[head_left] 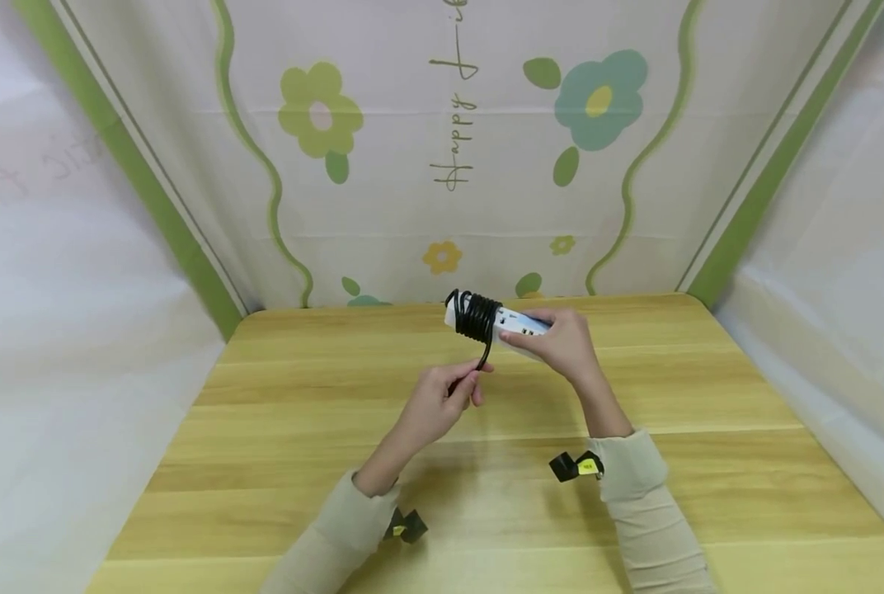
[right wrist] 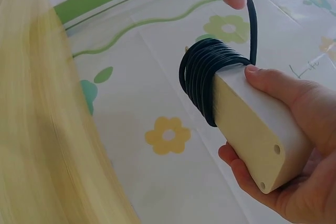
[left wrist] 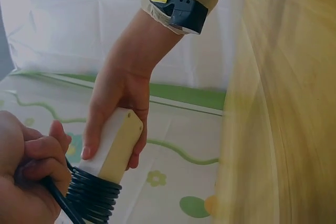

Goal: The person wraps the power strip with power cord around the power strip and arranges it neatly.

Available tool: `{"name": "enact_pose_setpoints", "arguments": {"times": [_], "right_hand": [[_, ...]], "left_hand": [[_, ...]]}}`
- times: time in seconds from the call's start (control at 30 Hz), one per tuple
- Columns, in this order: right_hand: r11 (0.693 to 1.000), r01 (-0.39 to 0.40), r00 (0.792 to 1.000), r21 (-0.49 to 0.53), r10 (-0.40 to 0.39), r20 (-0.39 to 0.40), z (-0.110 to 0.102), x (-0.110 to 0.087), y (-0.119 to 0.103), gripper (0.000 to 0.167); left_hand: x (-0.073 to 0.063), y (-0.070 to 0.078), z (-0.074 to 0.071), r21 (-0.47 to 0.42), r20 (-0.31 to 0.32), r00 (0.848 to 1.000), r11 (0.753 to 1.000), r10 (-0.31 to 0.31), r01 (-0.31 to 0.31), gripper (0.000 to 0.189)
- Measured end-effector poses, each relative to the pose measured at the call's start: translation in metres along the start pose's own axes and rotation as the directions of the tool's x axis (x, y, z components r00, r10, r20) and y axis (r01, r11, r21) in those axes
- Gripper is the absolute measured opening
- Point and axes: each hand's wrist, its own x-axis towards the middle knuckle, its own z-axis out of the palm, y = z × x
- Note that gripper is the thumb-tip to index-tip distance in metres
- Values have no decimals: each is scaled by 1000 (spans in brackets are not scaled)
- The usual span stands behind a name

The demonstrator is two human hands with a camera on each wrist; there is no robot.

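A white power strip (head_left: 512, 326) is held up over the far part of the table, several turns of its black cord (head_left: 477, 318) wound tightly round one end. My right hand (head_left: 566, 340) grips the strip's other end, thumb on one side and fingers round the opposite side. Below and left of the coil, my left hand (head_left: 442, 398) pinches the loose length of cord, which runs taut from the last turn. In the right wrist view the strip's plain underside (right wrist: 257, 129) shows two small holes near its end. The cord's plug is hidden.
The wooden table (head_left: 279, 462) spreads beneath both arms. A white cloth (head_left: 442, 206) with flowers and green lines hangs behind its far edge, and pale cloth walls (head_left: 78, 330) stand at both sides. Each sleeve carries a small black camera (head_left: 564, 467) at the wrist.
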Motion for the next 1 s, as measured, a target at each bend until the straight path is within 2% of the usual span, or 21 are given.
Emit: {"name": "enact_pose_setpoints", "arguments": {"times": [0.17,0.3,0.5,0.63,0.77,0.9,1.0], "right_hand": [[1000,12,1000,-11,-12,21,3,0,-5,59],[999,2,1000,-33,-1,15,3,0,-8,60],[998,-65,998,-27,65,11,-3,0,-9,63],[990,-138,990,21,137,27,-7,1,-8,64],[981,-176,984,81,172,50,-9,1,-11,63],[974,-171,984,148,162,71,-9,1,-13,57],[963,-170,984,210,155,86,-8,0,-12,51]], "left_hand": [[-3,4,-2,16,-16,999,999,42,-41,25],[-3,4,0,45,-15,999,998,46,-45,25],[-2,-4,6,49,37,998,998,-42,40,26],[1,-16,10,-77,67,989,988,-131,136,29],[4,-32,9,-216,88,979,956,-182,197,31],[6,-42,6,-268,85,975,938,-205,221,31],[7,-46,2,-274,87,973,934,-215,231,30]]}}
